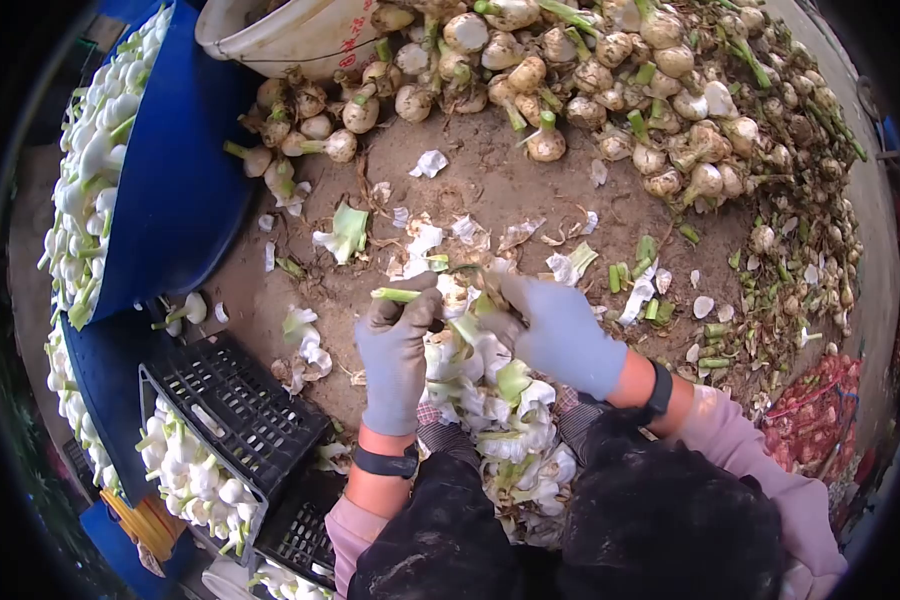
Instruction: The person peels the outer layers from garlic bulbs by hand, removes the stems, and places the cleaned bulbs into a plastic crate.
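My left hand (395, 345), in a grey-and-dark work glove, is closed on a garlic bulb by its green stem (398, 295). The cut stem end sticks out to the left; fingers hide much of the bulb. Just to the right, my right hand (555, 325) wears a matching glove, its bent fingers smeared by motion close to the left fingertips. What it holds, if anything, does not show clearly. Below and between the hands lies a heap of white and greenish garlic skins (510, 430), reaching down between my legs.
Unpeeled, soil-stained garlic (610, 80) is piled at the back and right. A white bucket (290, 35) stands behind. To the left are a blue tub (185, 150) and a black crate (240, 400) with clean white garlic. A red net bag (820, 410) lies at right.
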`<state>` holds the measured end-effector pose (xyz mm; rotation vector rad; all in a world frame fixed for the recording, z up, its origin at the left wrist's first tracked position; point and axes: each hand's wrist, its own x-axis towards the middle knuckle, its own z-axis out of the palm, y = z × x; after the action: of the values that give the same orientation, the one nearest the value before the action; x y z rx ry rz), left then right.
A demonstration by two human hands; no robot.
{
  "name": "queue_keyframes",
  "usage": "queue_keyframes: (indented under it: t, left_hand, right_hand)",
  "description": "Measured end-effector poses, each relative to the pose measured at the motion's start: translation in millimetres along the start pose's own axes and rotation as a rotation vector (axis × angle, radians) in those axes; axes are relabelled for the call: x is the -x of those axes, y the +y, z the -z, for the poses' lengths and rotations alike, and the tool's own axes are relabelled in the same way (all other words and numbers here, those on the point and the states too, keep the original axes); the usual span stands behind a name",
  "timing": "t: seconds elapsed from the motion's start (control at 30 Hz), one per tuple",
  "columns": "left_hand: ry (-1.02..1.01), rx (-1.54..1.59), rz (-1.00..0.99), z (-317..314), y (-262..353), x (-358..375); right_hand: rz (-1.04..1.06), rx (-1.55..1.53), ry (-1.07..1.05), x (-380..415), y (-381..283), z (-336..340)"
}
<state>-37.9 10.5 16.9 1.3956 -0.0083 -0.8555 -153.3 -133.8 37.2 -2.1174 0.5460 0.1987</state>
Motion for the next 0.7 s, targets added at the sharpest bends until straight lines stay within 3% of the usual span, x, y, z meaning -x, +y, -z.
queue_keyframes:
  t: [0.07, 0.2, 0.3, 0.37, 0.4, 0.47, 0.57, 0.63, 0.7]
  left_hand:
    - [0.043, -0.045, 0.01, -9.7, -4.1, 2.3]
    - [0.092, -0.184, -0.109, -11.3, -15.0, 4.3]
    - [0.153, -0.359, -0.222, -11.0, -19.9, 5.7]
    - [0.162, -0.275, -0.158, -13.8, -17.8, 5.4]
    - [0.143, -0.297, -0.202, -14.9, -14.9, 7.1]
    - [0.125, -0.316, -0.248, -12.6, -9.3, 9.3]
    - [0.012, -0.106, -0.142, -2.2, -0.9, 8.8]
    - [-0.024, 0.332, -0.03, 1.9, 3.1, 6.7]
    - [-0.013, 0.351, -0.008, 10.5, -0.6, 0.4]
  right_hand:
    - [0.184, 0.232, 0.248, -16.4, -1.9, 0.7]
    - [0.225, 0.379, 0.23, -25.2, 2.3, -18.6]
    - [0.254, 0.403, 0.33, -26.6, -0.9, -19.3]
    - [0.254, 0.462, 0.328, -29.7, 2.8, -24.9]
    - [0.249, 0.464, 0.33, -29.7, 4.5, -23.9]
    - [0.05, 0.078, 0.315, -33.2, 7.9, -17.8]
    - [-0.082, 0.032, 0.324, -35.8, 30.1, 1.6]
    - [-0.078, 0.035, 0.254, -21.3, 46.9, -1.0]
    - [-0.004, 0.195, -0.231, 2.7, 42.8, -11.2]
